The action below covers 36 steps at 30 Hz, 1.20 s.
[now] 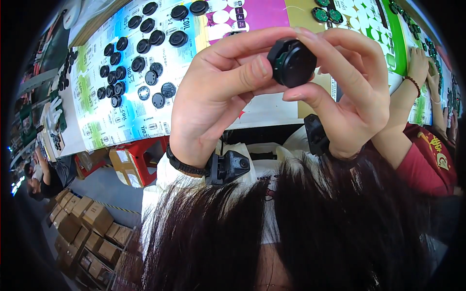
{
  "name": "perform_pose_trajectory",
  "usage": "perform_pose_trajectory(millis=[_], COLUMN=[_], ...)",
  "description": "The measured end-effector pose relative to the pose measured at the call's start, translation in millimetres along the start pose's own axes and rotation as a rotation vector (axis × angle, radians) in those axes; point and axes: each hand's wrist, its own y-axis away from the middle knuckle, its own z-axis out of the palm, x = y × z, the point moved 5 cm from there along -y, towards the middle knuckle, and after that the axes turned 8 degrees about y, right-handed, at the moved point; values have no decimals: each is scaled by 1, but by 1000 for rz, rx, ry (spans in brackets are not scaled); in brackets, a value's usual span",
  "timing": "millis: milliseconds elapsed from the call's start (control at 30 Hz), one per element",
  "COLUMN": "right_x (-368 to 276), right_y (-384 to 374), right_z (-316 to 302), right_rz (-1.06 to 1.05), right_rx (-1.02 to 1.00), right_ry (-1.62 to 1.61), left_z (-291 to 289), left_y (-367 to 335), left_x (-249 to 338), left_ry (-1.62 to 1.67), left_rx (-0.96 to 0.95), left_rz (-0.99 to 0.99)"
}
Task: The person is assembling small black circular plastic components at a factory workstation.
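Above the table, my left hand (206, 89) pinches a round black plastic part (297, 64) between thumb and fingers. The part has a smooth glossy domed face and a faceted rim behind it. My right hand (357, 85) closes on the same part from the other side, fingers at its upper edge and thumb just under it. A dark strap with a small black device (230, 166) sits on my left wrist, and a similar device (315, 134) on my right. The far side of the part is hidden.
Several similar black round parts (138, 64) lie on the table's printed sheets (138, 109) at left. Green circuit discs (327, 14) lie at the back right. A co-worker's hand and arm (400, 99) are close on my right. Red stools (145, 155) and cardboard boxes (97, 218) stand lower left.
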Motion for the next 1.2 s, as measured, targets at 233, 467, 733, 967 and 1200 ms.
perform_pose_trajectory(millis=[233, 467, 733, 967, 1200], right_x=[-1, -7, 2, 11, 16], right_y=[0, -5, 2, 9, 15], right_z=[1, 0, -1, 3, 20], right_rz=[-18, -4, 22, 31, 2], right_rx=[-1, -73, -40, -15, 106], right_ry=[-5, 218, 183, 151, 2], left_z=[2, 3, 4, 6, 15], left_y=[3, 4, 4, 8, 18], left_x=[1, 1, 3, 4, 8], left_ry=[-17, -54, -86, -27, -573], left_rx=[29, 83, 54, 136, 334], left_rz=[17, 59, 103, 155, 546])
